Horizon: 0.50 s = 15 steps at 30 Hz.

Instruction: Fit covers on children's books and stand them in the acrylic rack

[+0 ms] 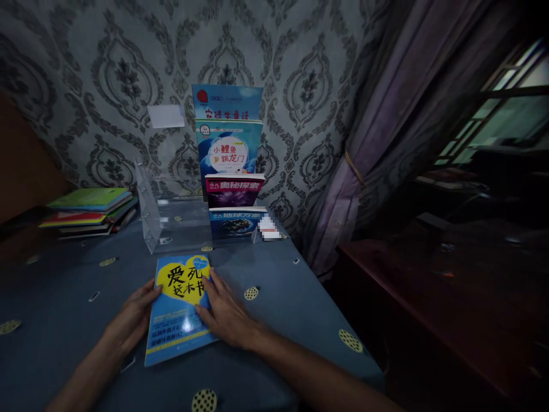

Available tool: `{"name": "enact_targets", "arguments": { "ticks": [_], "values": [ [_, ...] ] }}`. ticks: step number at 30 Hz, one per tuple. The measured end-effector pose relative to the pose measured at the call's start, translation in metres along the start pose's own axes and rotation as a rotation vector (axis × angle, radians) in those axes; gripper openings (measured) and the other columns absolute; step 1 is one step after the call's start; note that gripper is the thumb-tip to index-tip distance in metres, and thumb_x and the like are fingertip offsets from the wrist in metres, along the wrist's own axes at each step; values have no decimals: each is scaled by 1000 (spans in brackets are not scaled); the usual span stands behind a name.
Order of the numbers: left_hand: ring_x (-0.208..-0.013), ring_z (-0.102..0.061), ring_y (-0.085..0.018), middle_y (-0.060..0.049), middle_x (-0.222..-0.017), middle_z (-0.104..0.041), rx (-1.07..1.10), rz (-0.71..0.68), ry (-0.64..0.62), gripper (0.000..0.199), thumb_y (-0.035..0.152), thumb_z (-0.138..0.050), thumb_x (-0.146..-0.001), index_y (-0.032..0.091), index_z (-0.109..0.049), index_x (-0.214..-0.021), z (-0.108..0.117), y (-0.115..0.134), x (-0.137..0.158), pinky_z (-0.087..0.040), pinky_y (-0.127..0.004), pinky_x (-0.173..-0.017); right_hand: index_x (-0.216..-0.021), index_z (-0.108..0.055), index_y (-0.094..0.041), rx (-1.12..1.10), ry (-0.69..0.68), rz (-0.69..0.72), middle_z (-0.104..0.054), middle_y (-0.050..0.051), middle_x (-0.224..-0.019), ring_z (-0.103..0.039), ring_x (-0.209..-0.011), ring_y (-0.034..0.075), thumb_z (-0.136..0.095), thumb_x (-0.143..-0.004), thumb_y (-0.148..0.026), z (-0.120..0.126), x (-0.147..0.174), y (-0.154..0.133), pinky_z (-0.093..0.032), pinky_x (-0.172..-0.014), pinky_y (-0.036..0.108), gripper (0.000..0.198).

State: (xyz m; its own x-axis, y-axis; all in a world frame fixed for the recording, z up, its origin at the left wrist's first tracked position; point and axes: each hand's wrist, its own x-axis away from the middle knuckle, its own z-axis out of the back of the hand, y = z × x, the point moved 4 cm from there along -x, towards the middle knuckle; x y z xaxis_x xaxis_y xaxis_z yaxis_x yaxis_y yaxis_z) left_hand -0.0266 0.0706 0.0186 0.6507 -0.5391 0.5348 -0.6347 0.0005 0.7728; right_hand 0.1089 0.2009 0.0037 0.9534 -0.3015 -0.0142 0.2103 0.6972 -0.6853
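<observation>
A blue book (178,340) with a big yellow heart and black Chinese characters on its cover is between my hands, its cover facing up and its top edge pointing away from me. My left hand (136,315) grips the left edge, thumb at the cover's rim and the other fingers mostly hidden behind. On the right edge my right hand (229,312) is closed, with thumb and fingertips over the cover. Just beyond the book stands a clear acrylic stepped rack (149,214). Its right side holds several upright books, among them a purple book (234,198) and a blue earth book (235,226).
A stack of books (88,206) lies at the back left of the blue-covered table (266,343). A white card (166,116) shows above the rack. A tied curtain (355,149) hangs at the right, above a dark red surface (412,297). Patterned wall stands behind.
</observation>
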Motion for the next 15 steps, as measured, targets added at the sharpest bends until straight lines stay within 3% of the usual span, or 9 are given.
{"name": "enact_targets", "arguments": {
  "ticks": [4,5,7,10,12,15],
  "values": [
    [-96,-77,-34,-17,-113,-77,39,-36,-49,66,-4,-65,-80,13,-53,-143,1,-2,-1,-66,-45,-85,-161,-26,-8,-160,86,-73,-12,22,-170,-11,-158,32,-61,-95,-39,1,-4,10,-24,-128,49,81],
    [-97,-77,-34,-17,-114,-77,52,-43,-64,66,-2,-65,-80,14,-53,-143,1,-2,-2,-66,-46,-86,-162,-24,-11,-231,131,-98,-17,21,-169,-16,-158,32,-64,-93,-38,0,-7,15,-26,-127,50,85],
    [-98,-76,-34,-17,-114,-77,77,-56,-82,67,-1,-65,-82,16,-52,-145,1,-2,-2,-65,-46,-87,-162,-24,-16,-464,185,-133,-38,20,-162,-40,-149,33,-71,-87,-42,-3,-13,23,-40,-119,52,91],
    [-98,-76,-34,-17,-115,-77,97,-87,-88,69,-1,-65,-81,16,-50,-147,1,-1,-1,-65,-45,-87,-147,-47,-16,-924,88,-105,-69,17,-132,-71,-114,33,-77,-77,-61,-11,-23,28,-56,-99,52,88],
    [-99,-76,-34,-17,-116,-77,110,-104,-99,71,-1,-67,-79,16,-50,-147,2,1,1,-65,-45,-87,-127,-61,-14,-1099,20,-59,-75,14,-116,-75,-101,31,-81,-68,-69,-12,-26,26,-57,-96,50,83],
    [-101,-76,-34,-16,-117,-77,126,-144,-146,71,1,-73,-76,15,-54,-143,1,5,3,-65,-43,-89,-114,-65,-17,-1144,39,17,-77,9,-107,-75,-93,26,-84,-67,-66,-3,-24,18,-58,-92,44,71]
  ]
}}
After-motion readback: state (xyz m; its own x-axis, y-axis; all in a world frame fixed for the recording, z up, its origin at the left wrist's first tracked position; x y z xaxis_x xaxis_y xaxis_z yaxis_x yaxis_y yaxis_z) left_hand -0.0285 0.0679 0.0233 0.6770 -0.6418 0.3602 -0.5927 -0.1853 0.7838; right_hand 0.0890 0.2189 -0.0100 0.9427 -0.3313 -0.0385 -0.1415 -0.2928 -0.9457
